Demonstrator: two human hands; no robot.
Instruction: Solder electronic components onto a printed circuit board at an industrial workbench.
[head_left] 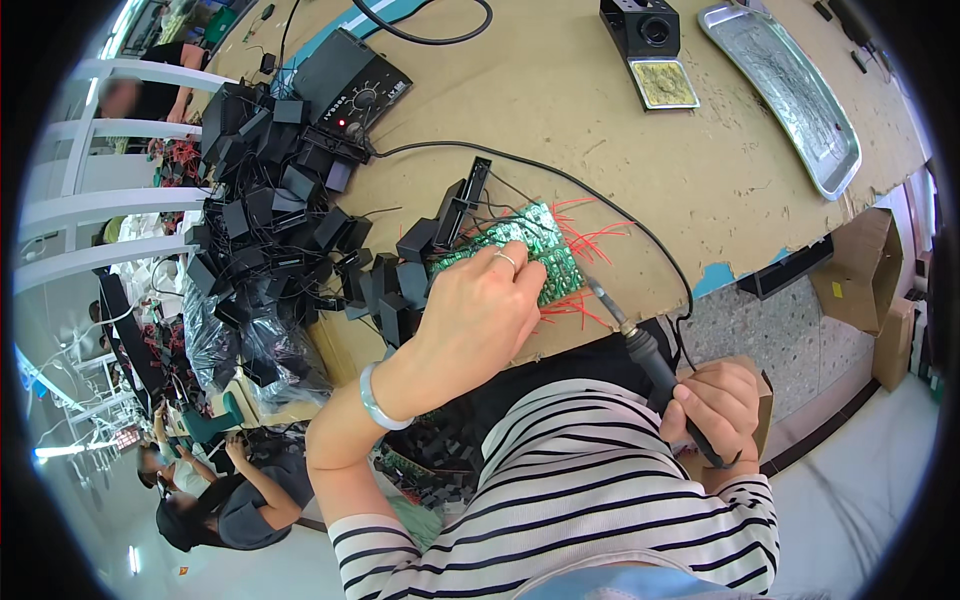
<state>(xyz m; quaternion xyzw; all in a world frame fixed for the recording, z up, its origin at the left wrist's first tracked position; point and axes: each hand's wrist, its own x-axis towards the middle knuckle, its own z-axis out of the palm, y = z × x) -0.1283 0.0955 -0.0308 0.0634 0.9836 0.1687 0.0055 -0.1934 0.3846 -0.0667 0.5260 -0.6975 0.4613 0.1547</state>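
Note:
A green circuit board [545, 240] with rows of shiny solder joints lies near the table's front edge, thin red wires [597, 238] fanning out from its sides. Over the board, my left hand [490, 295] is closed with bent fingers pointing down. What its fingertips pinch is hidden under the hand. My right hand [718, 405] grips a soldering iron [652, 362] by its dark handle. The iron's tip reaches up to the board's right edge; whether it touches a joint I cannot tell. Black plastic housings [462, 205] with black leads sit against the board's left side.
Many black housings [270, 220] are heaped at the left, beside a soldering station [350, 90] with a lit red lamp. The iron's cord [600, 195] crosses the table. Farther back are an iron stand [640, 35] with a yellow cleaning pad and a metal tray [790, 95]. Other people work at left.

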